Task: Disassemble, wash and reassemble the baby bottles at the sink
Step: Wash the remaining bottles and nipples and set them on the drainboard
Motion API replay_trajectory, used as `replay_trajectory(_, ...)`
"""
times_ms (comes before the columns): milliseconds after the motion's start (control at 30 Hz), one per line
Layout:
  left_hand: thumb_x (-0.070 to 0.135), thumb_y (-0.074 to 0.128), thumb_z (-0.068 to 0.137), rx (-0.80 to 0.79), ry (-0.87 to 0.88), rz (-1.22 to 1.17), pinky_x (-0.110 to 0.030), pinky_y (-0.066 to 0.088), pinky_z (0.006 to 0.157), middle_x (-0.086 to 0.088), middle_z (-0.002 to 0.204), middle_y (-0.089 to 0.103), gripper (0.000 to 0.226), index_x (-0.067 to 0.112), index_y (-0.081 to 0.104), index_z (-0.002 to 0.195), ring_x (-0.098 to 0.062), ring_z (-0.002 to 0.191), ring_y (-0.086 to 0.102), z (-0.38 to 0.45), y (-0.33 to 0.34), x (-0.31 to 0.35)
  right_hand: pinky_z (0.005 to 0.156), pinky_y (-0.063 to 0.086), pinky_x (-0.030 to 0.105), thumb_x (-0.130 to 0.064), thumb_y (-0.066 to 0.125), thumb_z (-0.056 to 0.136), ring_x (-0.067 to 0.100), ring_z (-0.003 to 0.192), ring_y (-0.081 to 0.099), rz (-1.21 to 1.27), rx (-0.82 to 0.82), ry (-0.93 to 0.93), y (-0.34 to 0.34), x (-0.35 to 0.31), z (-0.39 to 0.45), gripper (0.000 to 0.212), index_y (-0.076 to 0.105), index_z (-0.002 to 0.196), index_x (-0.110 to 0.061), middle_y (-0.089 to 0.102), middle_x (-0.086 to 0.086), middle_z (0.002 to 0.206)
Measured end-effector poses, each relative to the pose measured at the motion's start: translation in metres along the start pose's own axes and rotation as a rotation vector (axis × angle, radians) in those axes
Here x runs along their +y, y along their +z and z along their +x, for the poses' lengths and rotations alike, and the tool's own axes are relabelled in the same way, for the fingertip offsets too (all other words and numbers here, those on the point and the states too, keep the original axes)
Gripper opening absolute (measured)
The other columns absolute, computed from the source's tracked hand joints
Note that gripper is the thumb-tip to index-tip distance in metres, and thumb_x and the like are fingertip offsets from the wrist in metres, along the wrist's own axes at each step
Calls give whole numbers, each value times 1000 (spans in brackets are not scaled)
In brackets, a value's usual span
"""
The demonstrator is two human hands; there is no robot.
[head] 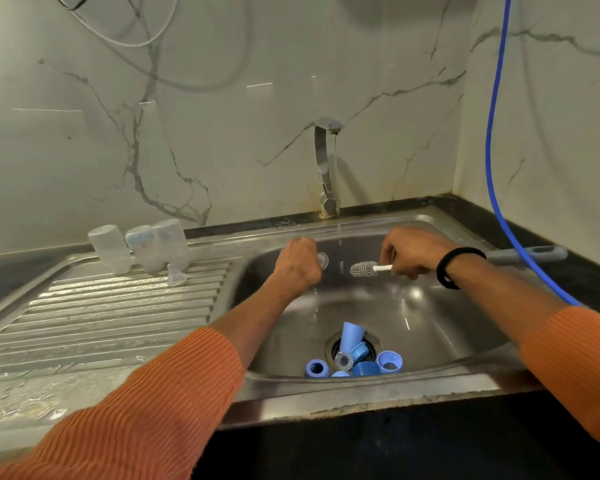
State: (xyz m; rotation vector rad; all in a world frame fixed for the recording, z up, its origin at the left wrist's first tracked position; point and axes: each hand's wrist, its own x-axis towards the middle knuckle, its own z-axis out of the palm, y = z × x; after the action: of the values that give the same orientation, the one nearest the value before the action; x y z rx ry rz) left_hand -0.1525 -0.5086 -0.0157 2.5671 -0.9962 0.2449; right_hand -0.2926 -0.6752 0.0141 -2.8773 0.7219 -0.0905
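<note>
Across the steel sink (430,317), far side under the tap (327,168), both hands meet mid-basin. Draining board (101,306) at left carries three clear bottles (142,247) inverted, plus one loose teat (176,276). Blue caps and rings (355,358) pile over the drain, near side, well clear of the hands. Left hand (298,263) curls round a small clear nipple (323,260), open end facing right. Right hand (411,252) grips brush (371,268), long axis horizontal, bristles pointing left, near nipple, not touching. Likely next: brush goes straight in. Only a thin water stream between. Blue hose (492,168) hangs right.
</note>
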Motion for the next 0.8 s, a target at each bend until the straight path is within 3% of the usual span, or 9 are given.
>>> replay_trajectory(67,26,70,96,-22,-94,-125,-34,54,77,-14,92,71,27,1,74,104,-26,84,68,-5,-7,-15,38,39,15,-13,76,89,2,40,59,57,-15,-49,-9,-2,-5,11,78,87,-24,69,-10,53)
replay_trajectory(133,32,73,94,-62,-188,-362,-27,49,64,-7,70,64,29,3,78,97,-15,61,59,-13,-7,-29,44,44,20,-20,79,88,4,46,62,145,9,-107,-17,-3,-10,8,79,84,-27,74,-9,62)
replay_trajectory(167,29,76,93,-99,-259,-553,-27,49,63,-7,69,63,26,4,79,98,-13,58,55,-18,-5,-35,47,47,22,-23,79,88,5,49,64,191,21,-133,-20,-4,-11,5,79,85,-28,75,-8,66)
replay_trajectory(267,10,72,94,-248,-464,-1058,-28,55,69,-12,86,67,22,2,73,115,-14,71,60,-28,-1,-45,57,56,24,-29,80,90,5,55,66,274,42,-209,-18,-12,-14,5,80,95,-28,78,-7,77)
replay_trajectory(367,0,60,97,-366,-522,-1267,-29,59,72,-11,83,67,22,-1,70,116,-15,70,63,-24,-4,-44,51,49,12,-30,78,91,2,55,65,307,82,-254,-13,-18,-12,9,78,100,-30,77,-9,85)
replay_trajectory(433,2,56,99,-393,-581,-1401,-31,61,74,-11,78,69,19,-4,71,110,-18,70,66,-21,-9,-39,52,50,11,-30,78,92,3,58,67,319,116,-271,-11,-20,-11,10,78,102,-31,77,-10,88)
replay_trajectory(600,6,53,101,-352,-642,-1682,-35,62,76,-18,80,65,19,-7,65,94,-23,75,67,-20,-21,-31,50,48,13,-28,77,93,6,56,67,403,190,-271,-5,-24,-7,5,79,97,-30,77,-11,81)
replay_trajectory(700,5,61,100,-260,-648,-1760,-37,59,89,-17,87,65,12,-6,65,97,-22,81,65,-19,-24,-29,51,47,12,-24,78,92,4,54,65,456,181,-287,-4,-24,-6,7,80,98,-28,77,-13,79)
replay_trajectory(800,7,73,93,-158,-670,-1800,-33,60,80,-14,84,67,9,-1,68,94,-19,76,66,-22,-22,-32,49,45,10,-23,79,91,3,51,63,480,173,-337,-4,-23,-7,10,82,99,-27,74,-18,72)
